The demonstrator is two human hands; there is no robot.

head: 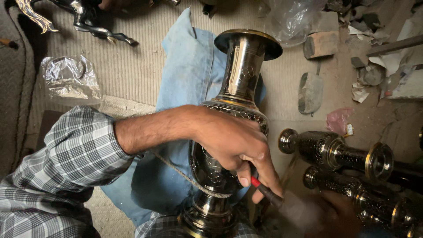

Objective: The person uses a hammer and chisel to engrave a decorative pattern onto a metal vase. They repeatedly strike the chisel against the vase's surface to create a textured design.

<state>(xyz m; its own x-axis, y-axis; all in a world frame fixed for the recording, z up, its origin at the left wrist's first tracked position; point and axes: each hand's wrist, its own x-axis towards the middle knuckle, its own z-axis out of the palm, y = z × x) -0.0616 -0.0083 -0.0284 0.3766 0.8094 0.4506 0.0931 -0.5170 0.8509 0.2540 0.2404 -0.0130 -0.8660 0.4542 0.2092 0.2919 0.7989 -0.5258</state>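
Here, the left hand point(231, 141) is pinching a thin red-and-black engraving tool point(266, 193) against the dark polished metal vase point(240, 83), fingers closed narrowly round it. The vase is lying across a blue cloth point(189, 70), long axis running away from the person, directly under the fingers. The right hand point(330, 207) is blurring low beside the tool, its grip impossible to tell.

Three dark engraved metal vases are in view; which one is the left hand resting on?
The large dark metal vase with the gold-rimmed flared mouth, lying over the blue cloth; the left hand rests on its belly. The two slimmer vases lie untouched at right.

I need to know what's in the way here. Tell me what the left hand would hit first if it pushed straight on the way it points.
Probably the upper of two dark engraved vases lying at right. The left hand reaches rightward across the metal vase, holding a red-tipped tool. Depth is unclear.
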